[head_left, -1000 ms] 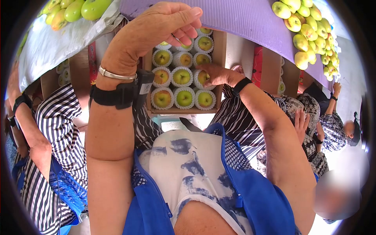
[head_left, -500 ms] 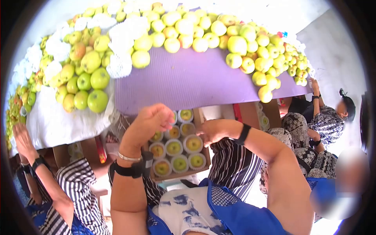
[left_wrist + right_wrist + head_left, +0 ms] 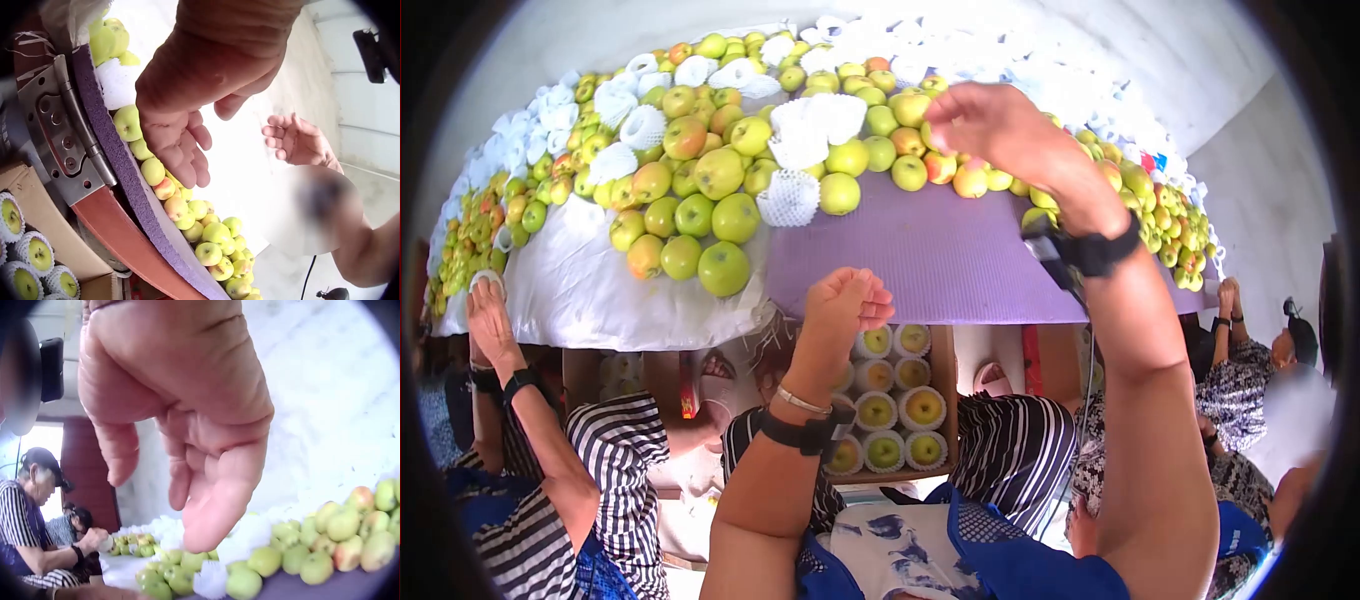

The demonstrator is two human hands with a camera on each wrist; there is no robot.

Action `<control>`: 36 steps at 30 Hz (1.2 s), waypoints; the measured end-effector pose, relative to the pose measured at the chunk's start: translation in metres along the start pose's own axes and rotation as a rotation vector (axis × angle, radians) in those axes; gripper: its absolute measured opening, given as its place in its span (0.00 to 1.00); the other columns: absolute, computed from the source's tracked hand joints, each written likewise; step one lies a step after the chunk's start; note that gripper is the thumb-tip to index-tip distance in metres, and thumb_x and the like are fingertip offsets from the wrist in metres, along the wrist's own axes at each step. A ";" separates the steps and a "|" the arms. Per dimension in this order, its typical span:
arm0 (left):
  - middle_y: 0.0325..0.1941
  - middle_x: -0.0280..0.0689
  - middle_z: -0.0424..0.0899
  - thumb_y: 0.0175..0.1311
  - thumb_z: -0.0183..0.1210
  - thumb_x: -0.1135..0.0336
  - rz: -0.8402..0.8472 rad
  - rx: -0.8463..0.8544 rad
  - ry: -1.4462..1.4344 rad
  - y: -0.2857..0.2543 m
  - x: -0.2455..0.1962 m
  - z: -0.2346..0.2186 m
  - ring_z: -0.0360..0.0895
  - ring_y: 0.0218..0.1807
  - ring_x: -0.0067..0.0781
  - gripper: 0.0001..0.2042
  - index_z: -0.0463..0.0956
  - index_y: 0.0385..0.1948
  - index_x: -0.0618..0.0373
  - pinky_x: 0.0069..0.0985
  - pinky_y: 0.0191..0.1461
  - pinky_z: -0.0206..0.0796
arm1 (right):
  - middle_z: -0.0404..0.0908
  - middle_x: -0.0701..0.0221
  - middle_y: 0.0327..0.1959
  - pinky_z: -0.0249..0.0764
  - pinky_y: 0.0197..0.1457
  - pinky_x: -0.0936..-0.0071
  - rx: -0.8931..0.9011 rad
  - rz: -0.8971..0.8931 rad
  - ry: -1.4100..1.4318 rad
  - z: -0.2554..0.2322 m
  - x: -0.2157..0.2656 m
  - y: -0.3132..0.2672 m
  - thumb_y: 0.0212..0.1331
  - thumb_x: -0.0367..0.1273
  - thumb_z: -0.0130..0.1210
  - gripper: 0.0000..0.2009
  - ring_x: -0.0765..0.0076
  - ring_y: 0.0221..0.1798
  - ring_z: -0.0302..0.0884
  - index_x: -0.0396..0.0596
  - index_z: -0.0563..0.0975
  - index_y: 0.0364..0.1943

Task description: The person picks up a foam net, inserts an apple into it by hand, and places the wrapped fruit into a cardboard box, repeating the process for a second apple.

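In the head view my left hand hangs over the far left part of a cardboard box, fingers loosely bent and empty. The box holds apples in white foam nets. My right hand is raised over the apple pile beyond the purple mat. The left wrist view shows my left hand near the mat's edge with nothing in it. Close up in the right wrist view, my right hand has relaxed, slightly bent fingers and holds nothing; loose apples lie below and beyond it.
White foam nets lie among the loose apples. At the left a person's hands are at the edge of a white cover. More people sit at the right. A metal hinge shows beside the mat's edge.
My right hand has left the box and moved up and forward over the pile. My left hand stays near the box. The head view has tilted up, showing more of the table.
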State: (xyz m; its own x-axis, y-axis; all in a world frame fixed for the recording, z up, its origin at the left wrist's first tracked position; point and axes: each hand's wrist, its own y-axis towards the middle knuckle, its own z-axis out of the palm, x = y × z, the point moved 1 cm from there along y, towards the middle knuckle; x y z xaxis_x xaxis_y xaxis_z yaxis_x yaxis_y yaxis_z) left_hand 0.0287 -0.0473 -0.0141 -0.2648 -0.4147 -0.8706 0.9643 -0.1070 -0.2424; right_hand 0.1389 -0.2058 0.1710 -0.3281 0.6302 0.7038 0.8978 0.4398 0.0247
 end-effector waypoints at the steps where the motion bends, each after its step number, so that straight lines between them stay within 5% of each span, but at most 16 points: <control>1: 0.31 0.40 0.80 0.66 0.48 0.59 0.007 -0.014 -0.015 0.000 0.000 -0.001 0.79 0.32 0.31 0.12 0.72 0.31 0.59 0.24 0.37 0.73 | 0.78 0.60 0.33 0.74 0.38 0.69 -0.105 -0.156 -0.215 0.009 -0.009 0.025 0.47 0.32 0.62 0.16 0.64 0.34 0.78 0.41 0.76 0.41; 4: 0.31 0.40 0.80 0.65 0.49 0.60 0.023 -0.048 -0.048 0.001 -0.003 -0.006 0.80 0.32 0.32 0.12 0.72 0.31 0.59 0.24 0.37 0.73 | 0.75 0.63 0.43 0.72 0.48 0.66 -0.352 -0.309 -0.586 0.055 -0.020 0.076 0.44 0.33 0.64 0.22 0.61 0.45 0.75 0.44 0.74 0.46; 7: 0.31 0.40 0.80 0.64 0.50 0.60 0.031 -0.064 -0.059 -0.001 -0.008 -0.010 0.80 0.32 0.32 0.11 0.72 0.31 0.59 0.24 0.37 0.73 | 0.69 0.57 0.52 0.68 0.56 0.61 -0.439 -0.376 -0.661 0.092 -0.023 0.099 0.41 0.33 0.65 0.27 0.50 0.54 0.68 0.45 0.71 0.50; 10: 0.31 0.41 0.80 0.64 0.50 0.60 0.044 -0.069 -0.059 -0.003 -0.011 -0.014 0.80 0.32 0.32 0.12 0.72 0.31 0.60 0.24 0.37 0.73 | 0.64 0.56 0.55 0.67 0.57 0.63 -0.462 -0.229 -0.736 0.117 -0.028 0.109 0.39 0.34 0.65 0.30 0.49 0.55 0.66 0.46 0.69 0.52; 14: 0.31 0.40 0.80 0.64 0.50 0.60 0.071 -0.072 -0.067 -0.002 -0.013 -0.018 0.79 0.31 0.32 0.12 0.72 0.31 0.60 0.24 0.37 0.72 | 0.71 0.51 0.46 0.67 0.57 0.65 -0.397 -0.130 -0.711 0.116 -0.060 0.140 0.41 0.33 0.60 0.24 0.48 0.53 0.67 0.40 0.72 0.47; 19: 0.31 0.40 0.80 0.64 0.50 0.61 0.149 -0.133 -0.131 0.000 -0.017 -0.025 0.79 0.32 0.31 0.11 0.72 0.33 0.60 0.26 0.38 0.73 | 0.73 0.46 0.39 0.68 0.52 0.58 -0.690 -0.172 -0.266 0.099 -0.062 0.104 0.44 0.32 0.54 0.18 0.44 0.46 0.70 0.32 0.72 0.37; 26: 0.39 0.39 0.75 0.63 0.53 0.62 0.137 -0.186 -0.240 0.003 -0.019 -0.023 0.78 0.38 0.36 0.11 0.67 0.40 0.58 0.31 0.40 0.73 | 0.74 0.48 0.37 0.68 0.50 0.56 -0.704 -0.033 -0.290 0.113 -0.096 0.026 0.42 0.30 0.55 0.18 0.43 0.43 0.71 0.32 0.73 0.38; 27: 0.41 0.39 0.74 0.63 0.53 0.62 0.110 -0.169 -0.270 0.003 -0.017 -0.020 0.78 0.39 0.38 0.11 0.67 0.41 0.57 0.32 0.41 0.72 | 0.77 0.52 0.37 0.71 0.47 0.63 -0.688 0.013 -0.325 0.114 -0.105 0.016 0.45 0.32 0.56 0.19 0.50 0.41 0.76 0.34 0.74 0.42; 30: 0.42 0.39 0.73 0.62 0.54 0.62 0.053 -0.119 -0.316 0.008 -0.009 -0.018 0.77 0.41 0.39 0.11 0.66 0.41 0.56 0.33 0.42 0.72 | 0.79 0.63 0.34 0.73 0.40 0.72 -0.520 0.173 0.240 0.118 -0.108 -0.021 0.49 0.30 0.54 0.16 0.66 0.35 0.77 0.35 0.74 0.43; 31: 0.43 0.39 0.73 0.62 0.54 0.63 0.052 -0.100 -0.300 0.009 -0.007 -0.016 0.77 0.42 0.39 0.12 0.66 0.42 0.56 0.33 0.42 0.72 | 0.78 0.71 0.33 0.70 0.35 0.81 -0.471 0.243 0.533 0.126 -0.116 -0.029 0.52 0.28 0.52 0.13 0.78 0.32 0.73 0.37 0.74 0.43; 36: 0.46 0.38 0.73 0.61 0.55 0.64 0.070 -0.106 -0.212 0.015 0.001 -0.003 0.77 0.42 0.35 0.15 0.65 0.46 0.57 0.32 0.42 0.72 | 0.76 0.69 0.37 0.70 0.38 0.80 -0.224 0.173 0.871 0.151 -0.102 -0.057 0.54 0.26 0.49 0.15 0.77 0.36 0.73 0.38 0.69 0.47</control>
State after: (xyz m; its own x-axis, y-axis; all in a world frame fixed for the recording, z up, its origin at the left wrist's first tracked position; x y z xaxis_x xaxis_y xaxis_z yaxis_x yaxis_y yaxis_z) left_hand 0.0424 -0.0463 -0.0197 -0.1790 -0.5990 -0.7805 0.9712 0.0193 -0.2375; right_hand 0.0767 -0.1989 -0.0091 0.0727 -0.0700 0.9949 0.9797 0.1921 -0.0581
